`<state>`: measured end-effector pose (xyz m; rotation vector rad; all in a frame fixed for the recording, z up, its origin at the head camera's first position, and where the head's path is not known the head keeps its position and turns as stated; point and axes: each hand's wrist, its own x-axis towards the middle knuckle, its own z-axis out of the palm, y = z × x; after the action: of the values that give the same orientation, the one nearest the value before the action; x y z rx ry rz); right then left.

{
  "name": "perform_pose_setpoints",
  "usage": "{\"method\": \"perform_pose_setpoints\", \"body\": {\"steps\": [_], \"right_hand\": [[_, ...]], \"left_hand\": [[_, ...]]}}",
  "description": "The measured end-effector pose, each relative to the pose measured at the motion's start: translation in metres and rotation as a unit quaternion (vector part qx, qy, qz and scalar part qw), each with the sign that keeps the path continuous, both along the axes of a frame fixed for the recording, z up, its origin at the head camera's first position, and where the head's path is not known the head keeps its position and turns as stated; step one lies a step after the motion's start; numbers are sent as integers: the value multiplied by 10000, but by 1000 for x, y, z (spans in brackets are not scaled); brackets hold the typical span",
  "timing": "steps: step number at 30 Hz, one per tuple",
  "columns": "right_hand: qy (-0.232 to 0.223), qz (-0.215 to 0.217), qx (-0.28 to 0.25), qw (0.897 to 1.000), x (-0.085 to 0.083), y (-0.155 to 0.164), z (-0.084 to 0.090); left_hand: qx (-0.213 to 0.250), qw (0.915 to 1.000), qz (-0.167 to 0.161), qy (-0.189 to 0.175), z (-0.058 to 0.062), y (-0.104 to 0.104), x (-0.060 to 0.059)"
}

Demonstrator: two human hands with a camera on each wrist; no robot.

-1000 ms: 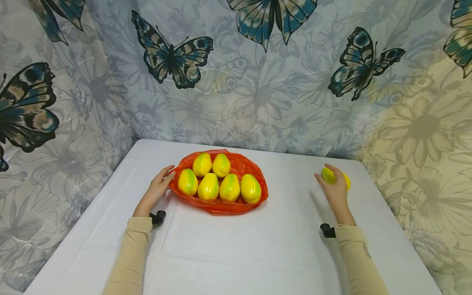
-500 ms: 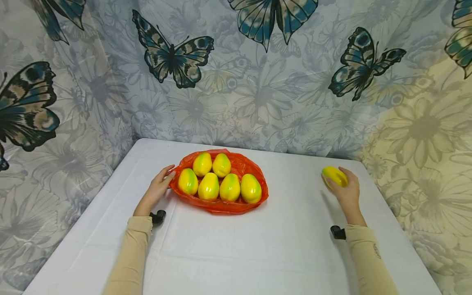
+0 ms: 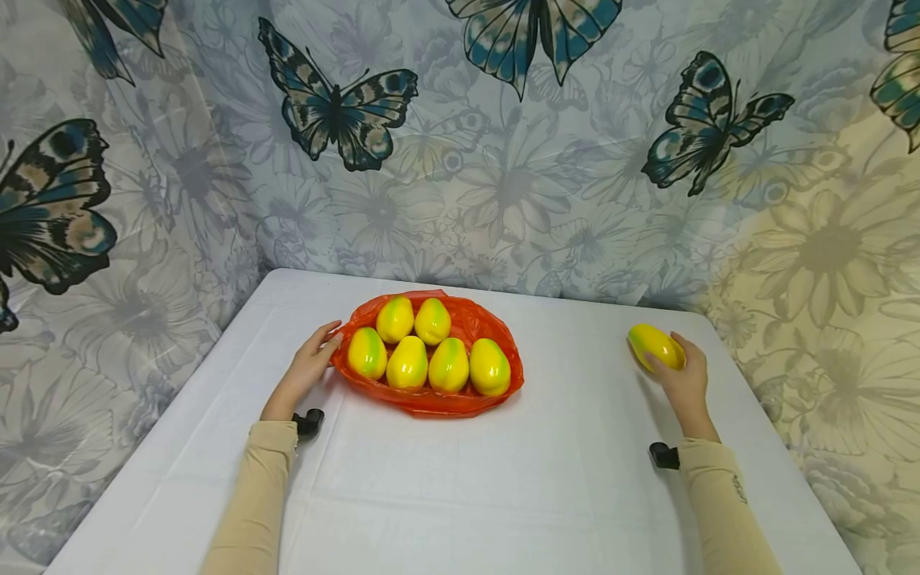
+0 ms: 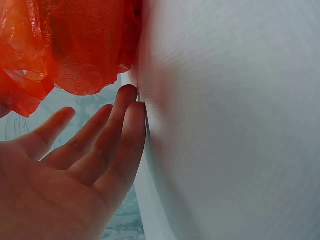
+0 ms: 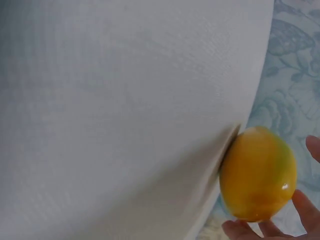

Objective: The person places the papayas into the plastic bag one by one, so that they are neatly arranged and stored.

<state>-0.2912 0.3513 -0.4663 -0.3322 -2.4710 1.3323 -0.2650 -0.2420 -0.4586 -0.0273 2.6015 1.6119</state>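
At the left end of the red plastic bag (image 3: 460,409), my left hand (image 3: 311,367) has its fingertips at the rim. In the left wrist view its fingers (image 4: 102,145) reach out loosely beneath the bag's side, gripping nothing visible. Several yellow-green mangoes (image 3: 448,367) lie in the spread bag. One more mango (image 3: 654,345) lies on its side on the table at the right. Around its near right end is my right hand (image 3: 686,379). The right wrist view shows spread fingers (image 5: 304,212) at the lower side of the mango, with one fingertip apart from it.
A white cloth covers the table (image 3: 460,495), whose back edge meets a wall (image 3: 503,200) printed with flowers and butterflies. Each wrist carries a small black camera (image 3: 663,456). A wide stretch of white cloth lies between the bag and the single mango.
My right hand has swung to the right and drawn back, uncovering more of the mango, which stays in nearly the same spot. My left hand and the bag have not moved.
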Motion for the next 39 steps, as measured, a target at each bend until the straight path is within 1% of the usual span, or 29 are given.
{"method": "perform_pose_setpoints", "body": {"steps": [3,5,9,13,21,28,35,39], "right_hand": [[-68,15,9,10000,0,2,-2],[-116,0,-17,9999,0,3,-3],[-222,-46,-57,9997,-1,3,-5],[-379,-139,-89,9991,-1,3,-6],[-726,-526,-10,9960,-1,5,-8],[-697,-602,74,9957,0,7,-9],[-731,-652,-87,9952,0,2,-9],[-704,-598,-193,9955,-1,-2,-9]], "left_hand": [[-22,10000,28,19,-15,-5,-8],[-80,10000,42,38,-22,-6,-12],[-138,9999,73,44,-28,-8,-14],[-152,9998,94,28,-29,-8,-13],[-110,9999,61,98,-30,-8,-14],[-152,9998,66,71,-30,-8,-14],[-108,9999,38,104,-27,-8,-13],[-111,9999,43,94,-26,-9,-14]]}}
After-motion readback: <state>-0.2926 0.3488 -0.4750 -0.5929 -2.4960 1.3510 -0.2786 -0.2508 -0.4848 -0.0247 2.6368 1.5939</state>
